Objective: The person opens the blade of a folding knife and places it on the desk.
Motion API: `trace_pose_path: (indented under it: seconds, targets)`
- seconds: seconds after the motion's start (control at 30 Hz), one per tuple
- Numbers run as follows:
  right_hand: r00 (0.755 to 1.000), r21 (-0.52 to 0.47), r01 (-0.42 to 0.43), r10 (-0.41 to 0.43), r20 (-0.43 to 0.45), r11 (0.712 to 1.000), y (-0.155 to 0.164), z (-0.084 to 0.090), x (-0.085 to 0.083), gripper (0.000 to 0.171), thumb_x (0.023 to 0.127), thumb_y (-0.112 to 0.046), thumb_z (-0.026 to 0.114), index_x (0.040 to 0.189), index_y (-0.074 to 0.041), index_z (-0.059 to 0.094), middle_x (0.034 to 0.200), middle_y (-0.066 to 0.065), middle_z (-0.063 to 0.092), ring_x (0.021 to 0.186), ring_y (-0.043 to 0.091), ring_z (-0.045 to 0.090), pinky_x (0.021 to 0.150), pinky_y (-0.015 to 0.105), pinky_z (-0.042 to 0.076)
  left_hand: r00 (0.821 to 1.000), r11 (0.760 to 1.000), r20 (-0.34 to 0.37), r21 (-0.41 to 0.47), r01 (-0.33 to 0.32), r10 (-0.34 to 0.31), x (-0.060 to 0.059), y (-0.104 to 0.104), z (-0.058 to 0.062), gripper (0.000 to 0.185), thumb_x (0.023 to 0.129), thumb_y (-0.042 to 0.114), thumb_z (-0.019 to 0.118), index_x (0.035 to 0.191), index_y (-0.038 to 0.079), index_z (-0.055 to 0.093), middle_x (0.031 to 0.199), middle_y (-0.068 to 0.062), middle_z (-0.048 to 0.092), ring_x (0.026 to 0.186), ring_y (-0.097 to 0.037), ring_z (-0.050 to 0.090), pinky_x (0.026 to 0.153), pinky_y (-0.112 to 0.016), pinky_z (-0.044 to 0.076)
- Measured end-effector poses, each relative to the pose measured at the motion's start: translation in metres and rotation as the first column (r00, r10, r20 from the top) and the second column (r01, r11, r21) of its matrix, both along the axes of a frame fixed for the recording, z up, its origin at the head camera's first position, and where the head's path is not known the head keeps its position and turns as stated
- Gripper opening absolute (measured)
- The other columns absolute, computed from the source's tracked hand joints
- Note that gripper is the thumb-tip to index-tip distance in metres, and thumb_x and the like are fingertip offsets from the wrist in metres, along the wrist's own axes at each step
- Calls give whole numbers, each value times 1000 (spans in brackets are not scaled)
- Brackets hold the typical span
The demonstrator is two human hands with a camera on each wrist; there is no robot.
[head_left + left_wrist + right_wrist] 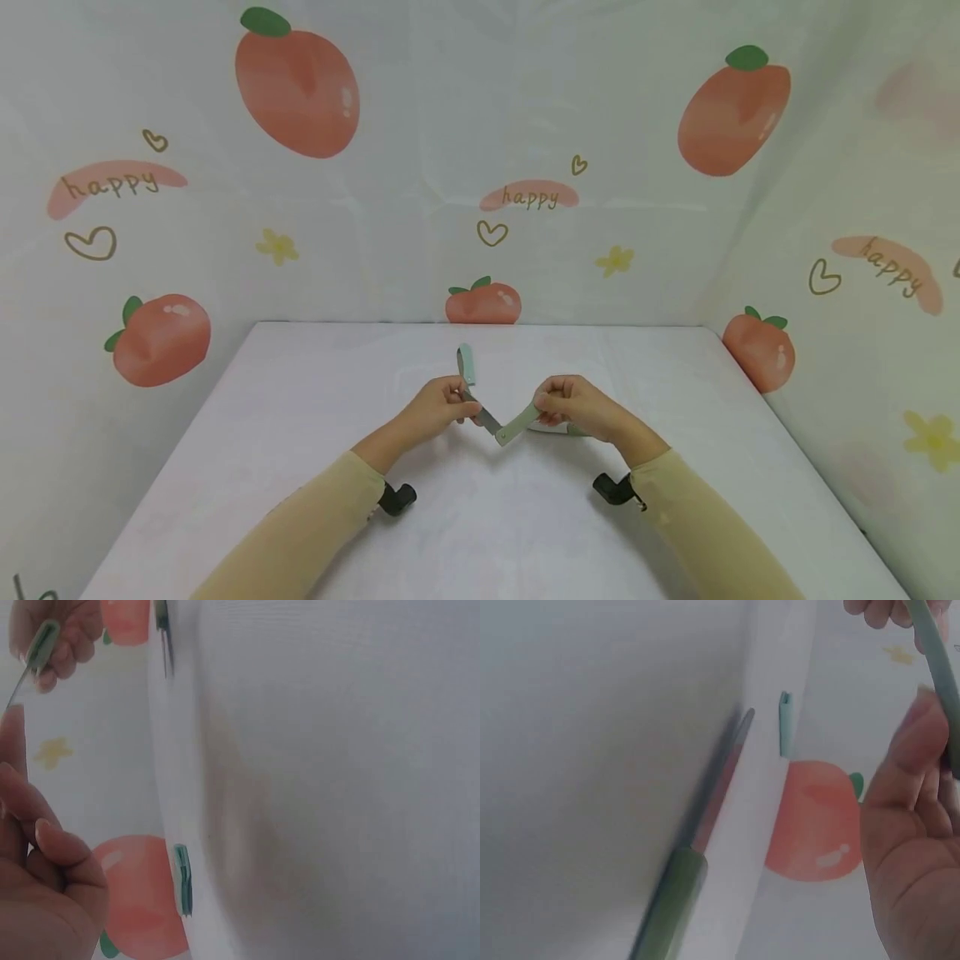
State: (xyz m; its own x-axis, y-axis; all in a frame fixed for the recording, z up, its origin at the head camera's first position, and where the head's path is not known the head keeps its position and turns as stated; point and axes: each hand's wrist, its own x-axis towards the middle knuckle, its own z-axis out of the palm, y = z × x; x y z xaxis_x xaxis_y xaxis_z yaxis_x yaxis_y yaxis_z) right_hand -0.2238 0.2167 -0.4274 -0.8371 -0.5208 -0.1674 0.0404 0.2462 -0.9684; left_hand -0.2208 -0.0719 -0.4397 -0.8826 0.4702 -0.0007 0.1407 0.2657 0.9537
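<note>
Above the table, both hands hold one folding knife [517, 423], its green handle and grey blade half unfolded into a V with the pivot lowest. My left hand [438, 410] pinches the blade between thumb and fingers. On the other side, my right hand [573, 403] grips the handle's end, also seen close up in the right wrist view, where the green handle [934, 656] runs up past the thumb. Behind and below the right hand lies a knife with a green handle [671, 900] and bare blade, partly covered by that hand in the head view.
A slim mint-green folded piece [467, 365] lies farther back on the white table [337, 367], just beyond my left fingers. Behind the table hangs a white curtain [420, 108] printed with fruit. Both wrists carry small black cameras [397, 498].
</note>
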Motion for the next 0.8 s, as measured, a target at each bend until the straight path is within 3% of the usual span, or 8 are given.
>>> trace_pose_path:
  seconds: [0.17,0.37,0.5,0.6,0.8]
  targets:
    - [997,30,-82,82,10,996,1,6,1,17,97,-15,66,100,2,62,86,8,70,79,18,64,74,33,54,997,999,45,-2,55,-54,0,-3,3,19,96,14,67,85,4,55,82,-8,76,72,-14,54,73,-38,42]
    - [998,32,-52,52,-20,998,2,7,1,19,100,-15,63,100,4,61,86,8,70,80,19,64,75,33,54,999,999,26,30,36,-37,-2,-4,1,19,97,13,66,86,3,54,84,-10,75,72,-14,54,69,-33,40]
    - [1000,-2,9,-10,-28,1000,0,5,-1,18,102,-13,60,102,5,59,86,7,69,80,18,64,76,30,53,1000,997,15,73,-22,21,-3,-3,0,20,98,12,64,85,3,51,84,-9,75,72,-14,54,66,-32,38]
    - [997,-41,73,-74,-20,997,-3,5,-2,16,102,-10,57,103,6,58,85,6,68,78,17,63,75,28,53,996,988,27,121,-92,89,-4,-2,-1,19,98,9,64,85,3,51,85,-9,75,71,-14,53,72,-36,41]
    - [978,-125,209,-208,26,970,-8,2,-4,14,104,-8,53,103,6,57,86,5,69,77,12,63,72,23,53,971,952,59,190,-240,233,-8,3,-2,19,98,6,63,83,3,51,85,-11,75,68,-15,53,73,-35,42]
